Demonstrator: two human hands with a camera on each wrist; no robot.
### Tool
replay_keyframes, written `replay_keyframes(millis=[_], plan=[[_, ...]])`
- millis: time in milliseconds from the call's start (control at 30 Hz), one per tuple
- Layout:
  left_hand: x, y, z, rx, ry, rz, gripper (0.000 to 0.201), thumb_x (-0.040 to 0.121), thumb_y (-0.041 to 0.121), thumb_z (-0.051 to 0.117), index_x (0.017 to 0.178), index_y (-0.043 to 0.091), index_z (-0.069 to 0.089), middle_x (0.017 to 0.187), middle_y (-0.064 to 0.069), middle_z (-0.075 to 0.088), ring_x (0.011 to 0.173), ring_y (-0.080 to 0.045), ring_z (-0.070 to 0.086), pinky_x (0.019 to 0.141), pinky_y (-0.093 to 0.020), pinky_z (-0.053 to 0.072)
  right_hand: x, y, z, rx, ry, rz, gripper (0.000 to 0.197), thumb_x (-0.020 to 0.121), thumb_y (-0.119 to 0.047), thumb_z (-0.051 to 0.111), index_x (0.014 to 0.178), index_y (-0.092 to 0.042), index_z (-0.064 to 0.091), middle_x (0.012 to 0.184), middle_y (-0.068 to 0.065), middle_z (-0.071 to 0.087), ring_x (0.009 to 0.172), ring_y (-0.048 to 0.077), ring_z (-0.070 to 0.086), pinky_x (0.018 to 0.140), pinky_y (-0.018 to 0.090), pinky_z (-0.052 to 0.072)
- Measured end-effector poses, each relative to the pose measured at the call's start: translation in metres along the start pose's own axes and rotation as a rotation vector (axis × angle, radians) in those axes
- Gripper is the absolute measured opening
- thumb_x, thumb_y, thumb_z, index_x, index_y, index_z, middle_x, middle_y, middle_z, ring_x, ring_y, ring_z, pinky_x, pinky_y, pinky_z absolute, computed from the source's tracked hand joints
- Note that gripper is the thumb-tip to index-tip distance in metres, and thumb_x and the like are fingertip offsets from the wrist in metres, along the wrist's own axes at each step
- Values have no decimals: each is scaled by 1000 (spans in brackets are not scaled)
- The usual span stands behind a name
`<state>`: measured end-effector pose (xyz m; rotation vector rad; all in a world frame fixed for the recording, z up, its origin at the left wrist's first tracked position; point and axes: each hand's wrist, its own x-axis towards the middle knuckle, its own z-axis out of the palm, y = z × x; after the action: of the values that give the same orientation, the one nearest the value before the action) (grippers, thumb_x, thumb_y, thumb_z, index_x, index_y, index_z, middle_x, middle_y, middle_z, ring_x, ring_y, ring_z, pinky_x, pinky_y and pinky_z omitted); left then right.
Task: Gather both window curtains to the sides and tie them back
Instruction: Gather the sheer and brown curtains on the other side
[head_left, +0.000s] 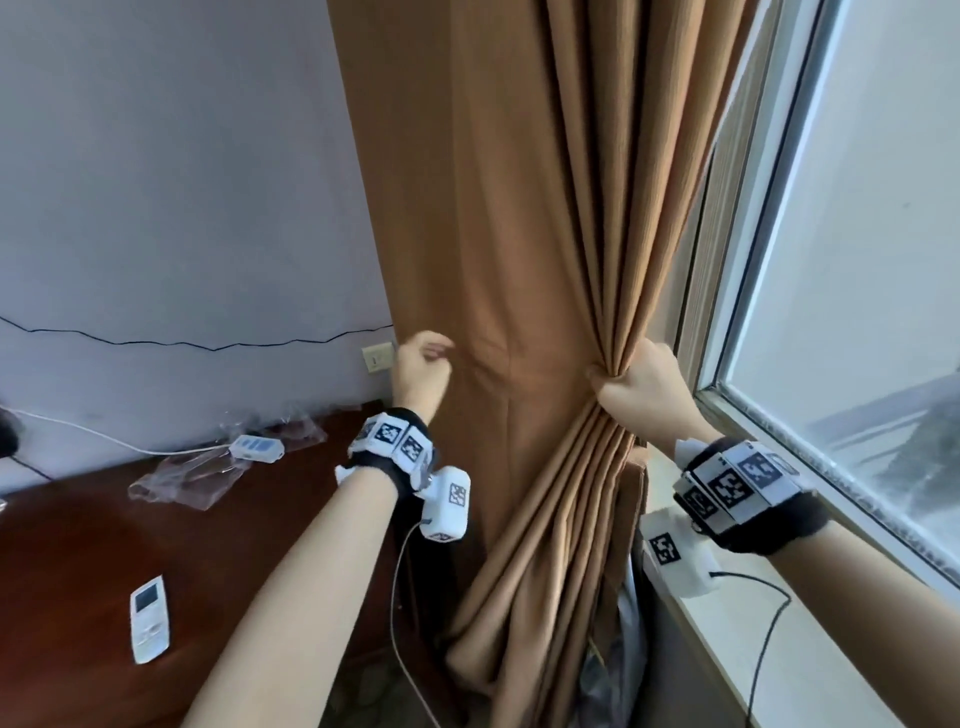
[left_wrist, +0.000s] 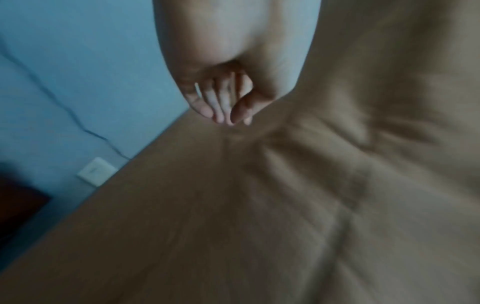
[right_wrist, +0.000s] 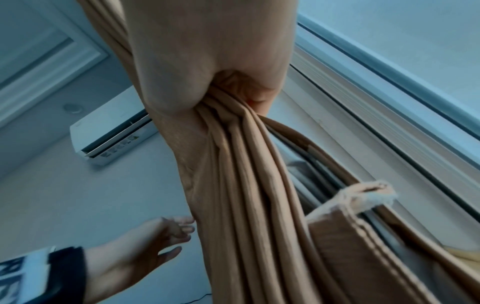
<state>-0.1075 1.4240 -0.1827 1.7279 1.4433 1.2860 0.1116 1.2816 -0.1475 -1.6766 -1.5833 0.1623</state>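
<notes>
A brown curtain hangs at the left side of the window. My right hand grips a bunch of its pleats at about sill height, fingers wrapped round the folds; in the right wrist view the curtain streams out of that right hand. My left hand is at the curtain's left edge by the wall, its fingers loosely curled and holding nothing. The left hand hovers just off the flat curtain. A brown fabric strip with a frayed end hangs beside the bunch.
A dark wooden desk stands on the left with a white remote, a power strip and clear plastic wrap. A wall socket sits by the curtain's edge. On the right runs the white window sill.
</notes>
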Motion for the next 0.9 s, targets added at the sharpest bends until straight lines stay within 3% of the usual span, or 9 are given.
replay_keyframes(millis=[33,133,233,333,433,500,600,767,900], plan=[[19,-13,-5,-46,58,-102,34,69,-5,51,92,17,65,103,-8,68,92,-18,62,91,-35,51,1,3,0,-8,2,-5,13,81,-7,57,75,-7,45,68,7,54,71,34,54,62,34,40],[61,-35,-19,-116,69,-333,81,67,3,70,141,7,38,135,-14,50,119,-29,54,103,-41,45,3,9,-4,-19,7,-24,25,82,-8,57,65,-13,39,64,5,52,68,32,54,60,34,39],[92,-44,-28,-132,74,-379,105,72,0,76,153,11,10,156,-15,22,138,-31,34,112,-39,33,3,12,-6,-39,31,-46,22,82,-7,60,66,1,48,67,18,57,70,39,57,64,44,47],[119,-45,-25,-187,-26,-385,106,77,-4,73,153,16,3,159,-8,15,143,-27,26,106,-34,32,5,15,-3,-44,42,-68,23,83,-8,62,67,4,50,66,19,58,67,38,59,63,46,49],[133,-46,-16,-225,-147,-350,86,75,6,77,147,19,32,143,-5,48,131,-26,46,102,-36,40,10,18,-1,-47,52,-77,25,83,-9,62,64,0,48,63,15,57,66,37,59,61,45,49],[139,-55,-11,-180,-136,-371,63,65,29,84,123,28,59,117,4,68,116,-25,58,103,-40,41,13,19,1,-45,67,-75,27,83,-8,62,62,-3,46,62,15,57,65,38,59,60,44,48],[144,-81,-3,-88,-69,-373,56,45,55,83,94,32,69,97,8,73,108,-26,61,100,-48,45,16,18,4,-25,81,-42,24,83,-9,62,65,-2,47,62,14,57,66,37,58,60,43,48],[77,-52,-8,-17,-110,-186,37,79,22,77,111,7,67,107,-10,70,100,-23,66,93,-33,50,24,13,9,-18,74,25,18,82,-9,59,69,-7,47,66,10,57,70,33,57,61,37,45],[18,-38,-15,113,-65,-32,27,82,23,74,97,1,71,96,-13,73,91,-21,68,78,-26,51,27,0,14,0,68,83,24,80,-4,57,73,-17,38,63,-1,49,68,30,52,58,29,35]])
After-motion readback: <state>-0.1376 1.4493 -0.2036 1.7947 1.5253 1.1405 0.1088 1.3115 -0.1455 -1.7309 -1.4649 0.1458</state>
